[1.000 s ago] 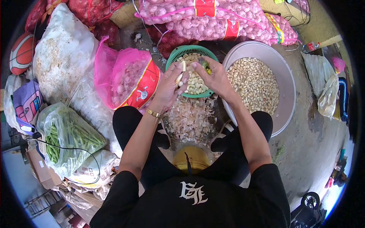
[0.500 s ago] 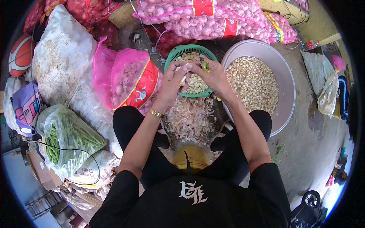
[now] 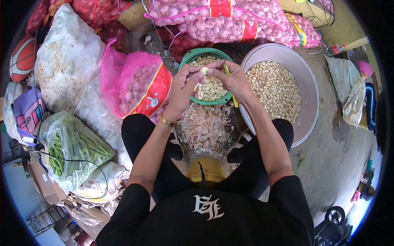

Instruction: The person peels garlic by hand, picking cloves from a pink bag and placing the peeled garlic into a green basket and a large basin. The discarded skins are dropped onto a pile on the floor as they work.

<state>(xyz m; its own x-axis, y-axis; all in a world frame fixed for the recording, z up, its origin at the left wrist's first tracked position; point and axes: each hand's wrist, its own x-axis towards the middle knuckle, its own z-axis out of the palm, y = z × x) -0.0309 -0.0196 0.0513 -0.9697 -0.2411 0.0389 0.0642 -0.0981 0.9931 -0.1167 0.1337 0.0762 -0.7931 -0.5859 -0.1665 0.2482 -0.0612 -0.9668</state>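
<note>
My left hand (image 3: 183,88) and my right hand (image 3: 230,80) meet above a green basket (image 3: 196,54) of peeled garlic cloves. Between the fingertips of both hands sits one garlic clove (image 3: 203,70). My right hand also grips a small knife with a yellow-green handle (image 3: 232,94), its handle pointing down past the wrist. A gold bracelet circles my left wrist. Below the hands lies a heap of dry garlic skins (image 3: 205,127) on the floor between my knees.
A large grey basin (image 3: 310,88) of peeled cloves stands at the right. An open pink mesh sack (image 3: 137,84) of garlic is on the left, more pink sacks (image 3: 230,18) behind. A bag of green beans (image 3: 76,145) lies at the left. A yellow stool (image 3: 207,170) is under me.
My hands came together over the basket and now pinch one clove between them. The knife handle has swung down to below my right hand.
</note>
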